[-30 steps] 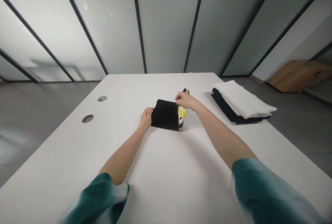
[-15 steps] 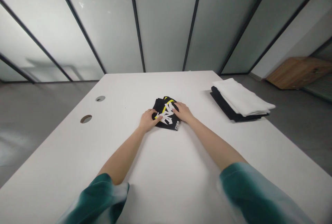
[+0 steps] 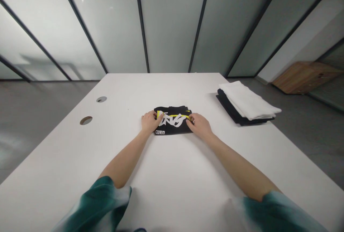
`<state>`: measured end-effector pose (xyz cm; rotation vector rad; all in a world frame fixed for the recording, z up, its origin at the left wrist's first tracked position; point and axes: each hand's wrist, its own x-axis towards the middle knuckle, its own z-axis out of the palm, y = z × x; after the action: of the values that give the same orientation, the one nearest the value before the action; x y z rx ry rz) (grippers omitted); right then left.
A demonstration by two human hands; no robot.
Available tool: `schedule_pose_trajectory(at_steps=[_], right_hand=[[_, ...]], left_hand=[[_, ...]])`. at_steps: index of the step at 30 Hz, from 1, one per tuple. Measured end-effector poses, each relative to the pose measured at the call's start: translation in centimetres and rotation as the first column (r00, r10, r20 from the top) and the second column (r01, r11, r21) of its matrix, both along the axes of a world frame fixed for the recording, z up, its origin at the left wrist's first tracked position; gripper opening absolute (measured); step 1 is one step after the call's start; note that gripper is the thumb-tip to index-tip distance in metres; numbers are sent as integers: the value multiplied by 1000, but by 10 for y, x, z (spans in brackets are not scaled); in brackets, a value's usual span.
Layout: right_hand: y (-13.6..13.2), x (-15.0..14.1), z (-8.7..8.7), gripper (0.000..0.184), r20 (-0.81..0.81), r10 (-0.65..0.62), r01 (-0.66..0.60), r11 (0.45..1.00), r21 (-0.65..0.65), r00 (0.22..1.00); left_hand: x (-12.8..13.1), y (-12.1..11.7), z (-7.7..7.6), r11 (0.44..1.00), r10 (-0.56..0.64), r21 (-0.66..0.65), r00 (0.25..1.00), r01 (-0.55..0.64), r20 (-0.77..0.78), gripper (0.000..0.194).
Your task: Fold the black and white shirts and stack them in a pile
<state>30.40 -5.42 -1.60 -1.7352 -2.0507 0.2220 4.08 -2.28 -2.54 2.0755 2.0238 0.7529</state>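
Observation:
A folded black T-shirt (image 3: 173, 128) lies flat on the white table in front of me, its long side running left to right. White graffiti-like lettering and yellow lines are printed on it, with small white letters at its lower left corner. My left hand (image 3: 150, 121) grips the left edge, thumb on top and fingers curled at the side. At the right edge, my right hand (image 3: 199, 124) is closed on the cloth in a pinch, partly covering that end.
A stack at the right of the table (image 3: 172, 174) has a folded white cloth (image 3: 248, 99) on top of folded black cloth (image 3: 228, 110). Two round holes are cut near the left edge. Frosted glass panels stand behind; a wooden cabinet (image 3: 306, 76) is at far right.
The T-shirt has turned from a slanted, overlapping bundle to a wider, straighter rectangle. My right hand has moved right to its edge, and my left hand slightly left.

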Motion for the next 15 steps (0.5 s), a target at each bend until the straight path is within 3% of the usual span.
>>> schedule_pose_trajectory(at_steps=[3,6,9,11,13,15], right_hand=[[21,9,-12,45,-187,-46,52,998,31,981],[40,14,-20,53,-277,-22,17,1000,-21,961],[49,15,-22,52,-341,40,-46,999,-10,939],[49,15,-21,56,-429,65,-85,996,-28,901],[48,15,-20,62,-554,38,-116,987,-107,832],[45,15,-17,66,-652,-28,-141,969,-205,758]], left_hand=[[-2,3,-2,996,-39,-76,999,39,0,44],[-2,4,-4,995,-85,-47,996,85,11,31],[-2,3,-6,983,-182,15,966,183,185,20],[-3,2,-6,967,-247,27,901,255,356,22],[-3,0,-5,958,-263,25,844,285,467,26],[-2,-2,-2,967,-228,13,843,254,487,27]])
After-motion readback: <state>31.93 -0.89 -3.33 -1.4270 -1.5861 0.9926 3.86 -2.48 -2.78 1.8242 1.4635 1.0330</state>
